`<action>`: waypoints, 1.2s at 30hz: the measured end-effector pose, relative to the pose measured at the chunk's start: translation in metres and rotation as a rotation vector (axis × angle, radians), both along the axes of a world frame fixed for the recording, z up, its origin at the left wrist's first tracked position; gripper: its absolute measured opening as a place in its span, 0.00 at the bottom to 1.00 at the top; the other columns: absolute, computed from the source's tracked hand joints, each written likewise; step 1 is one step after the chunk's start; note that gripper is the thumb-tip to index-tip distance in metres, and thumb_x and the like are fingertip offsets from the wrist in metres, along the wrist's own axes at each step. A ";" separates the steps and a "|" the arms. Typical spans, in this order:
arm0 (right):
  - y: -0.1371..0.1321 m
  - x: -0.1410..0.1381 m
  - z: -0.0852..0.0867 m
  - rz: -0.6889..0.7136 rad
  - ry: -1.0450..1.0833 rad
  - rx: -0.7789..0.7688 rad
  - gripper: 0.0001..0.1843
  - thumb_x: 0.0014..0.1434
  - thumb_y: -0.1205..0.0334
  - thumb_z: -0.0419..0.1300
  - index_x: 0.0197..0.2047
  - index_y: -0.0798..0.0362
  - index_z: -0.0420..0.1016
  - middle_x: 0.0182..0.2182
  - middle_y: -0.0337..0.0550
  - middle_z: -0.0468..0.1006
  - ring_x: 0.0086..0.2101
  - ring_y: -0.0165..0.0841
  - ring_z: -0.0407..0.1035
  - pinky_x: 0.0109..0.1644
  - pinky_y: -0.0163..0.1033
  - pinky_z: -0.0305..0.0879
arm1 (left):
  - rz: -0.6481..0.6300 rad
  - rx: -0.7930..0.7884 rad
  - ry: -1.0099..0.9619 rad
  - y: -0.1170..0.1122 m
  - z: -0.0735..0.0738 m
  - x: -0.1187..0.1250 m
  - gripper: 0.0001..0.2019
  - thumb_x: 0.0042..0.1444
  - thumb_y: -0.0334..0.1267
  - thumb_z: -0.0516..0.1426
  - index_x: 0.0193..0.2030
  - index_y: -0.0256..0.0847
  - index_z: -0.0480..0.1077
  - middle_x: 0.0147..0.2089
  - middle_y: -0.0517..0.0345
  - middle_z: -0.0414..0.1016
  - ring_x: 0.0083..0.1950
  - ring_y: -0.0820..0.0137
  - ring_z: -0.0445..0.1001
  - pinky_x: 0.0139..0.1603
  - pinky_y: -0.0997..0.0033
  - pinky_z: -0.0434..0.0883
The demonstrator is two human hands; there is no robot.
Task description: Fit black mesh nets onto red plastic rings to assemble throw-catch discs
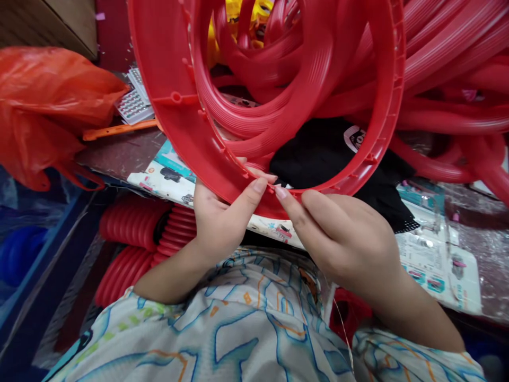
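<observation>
While both hands pinch its lower rim, the red ring (191, 106) stands tilted above the desk (119, 154) — left hand (220, 217) and right hand (342, 239) clamped side by side. It looks light, stiff, slightly springy — best held by the ribbed rim.

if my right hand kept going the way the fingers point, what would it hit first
Most likely the left hand: the right hand points left along the lower rim of the red ring, and the two sets of fingertips already nearly meet there. Depth is hard to judge.
</observation>
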State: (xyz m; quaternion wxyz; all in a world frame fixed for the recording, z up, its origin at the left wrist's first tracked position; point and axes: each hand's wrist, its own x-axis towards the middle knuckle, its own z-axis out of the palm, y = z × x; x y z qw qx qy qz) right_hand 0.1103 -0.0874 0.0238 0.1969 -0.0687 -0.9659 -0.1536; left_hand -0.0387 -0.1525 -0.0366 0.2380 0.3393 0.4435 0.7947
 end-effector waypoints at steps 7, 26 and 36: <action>-0.007 -0.003 0.008 0.012 -0.062 0.096 0.13 0.65 0.71 0.54 0.47 0.66 0.77 0.19 0.36 0.67 0.21 0.30 0.59 0.24 0.41 0.53 | -0.085 -0.153 -0.147 -0.010 0.009 -0.002 0.11 0.54 0.31 0.64 0.43 0.42 0.69 0.37 0.62 0.81 0.42 0.71 0.80 0.52 0.67 0.78; -0.015 0.001 0.010 -0.005 -0.104 -0.246 0.19 0.66 0.72 0.47 0.56 0.68 0.67 0.28 0.43 0.74 0.28 0.33 0.67 0.27 0.39 0.63 | -0.070 -0.133 -0.103 -0.015 0.008 -0.001 0.17 0.52 0.27 0.64 0.47 0.40 0.68 0.36 0.62 0.80 0.38 0.74 0.79 0.47 0.72 0.78; -0.020 0.000 0.003 -0.031 -0.054 -0.163 0.19 0.65 0.71 0.49 0.55 0.70 0.69 0.22 0.39 0.68 0.23 0.32 0.62 0.25 0.40 0.57 | -0.071 -0.159 -0.084 -0.017 0.007 0.000 0.17 0.52 0.29 0.64 0.48 0.42 0.67 0.36 0.62 0.80 0.38 0.71 0.79 0.47 0.67 0.78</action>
